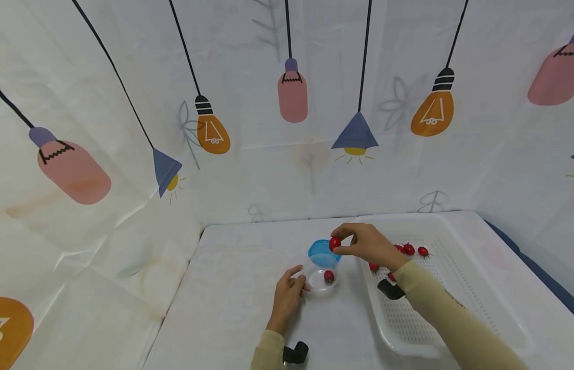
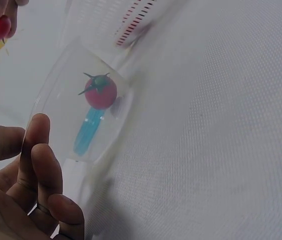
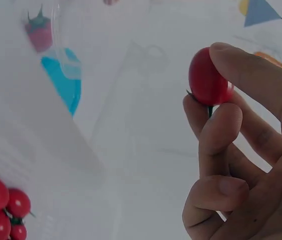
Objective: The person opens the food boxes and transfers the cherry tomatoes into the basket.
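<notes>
My right hand (image 1: 369, 244) pinches a red cherry tomato (image 3: 208, 77) between thumb and fingertips, its green stem turned down. It is raised over a blue lid (image 1: 318, 250), which lies just behind a clear plastic cup (image 1: 316, 289). My left hand (image 1: 286, 298) holds the cup's rim between thumb and forefinger, the other fingers curled beside its wall (image 2: 63, 90). Inside the cup sits another cherry tomato (image 2: 101, 93) with its green leaves on. More cherry tomatoes (image 1: 409, 249) lie in a white perforated basket (image 1: 389, 334), partly hidden by my right arm.
The basket takes up the right side of the white-covered table (image 1: 231, 308). A white curtain (image 1: 250, 180) printed with hanging lamps stands behind the table and at both sides. Dark wrist cameras (image 1: 296, 353) are strapped at both sleeves.
</notes>
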